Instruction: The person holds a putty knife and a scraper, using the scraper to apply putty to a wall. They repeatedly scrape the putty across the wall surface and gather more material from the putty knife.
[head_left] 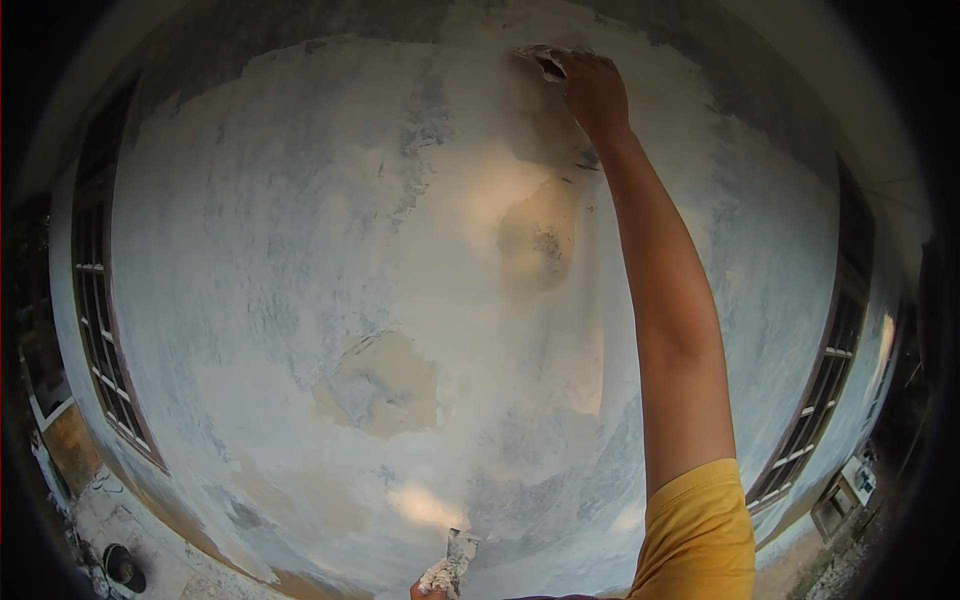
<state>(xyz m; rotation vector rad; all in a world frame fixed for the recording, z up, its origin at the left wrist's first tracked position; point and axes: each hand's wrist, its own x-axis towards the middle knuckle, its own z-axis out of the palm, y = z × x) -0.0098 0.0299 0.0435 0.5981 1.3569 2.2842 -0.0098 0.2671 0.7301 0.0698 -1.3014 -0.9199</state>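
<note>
My right hand (598, 90) is raised high at the top of the view, its fingers closed round a scraper (548, 62) whose edge lies against the patchy grey-white wall (280, 220). Near the bottom edge, only a little of my left hand (428, 592) shows, closed on a putty knife (460, 550) with whitish paste about its blade. Beige patches mark the wall, one below my right hand (540, 235) and another lower to the left.
Barred windows stand at the far left (100, 300) and far right (825, 390). A dark bucket (123, 567) sits on the ground at the lower left. A wooden frame (833, 507) is at the lower right.
</note>
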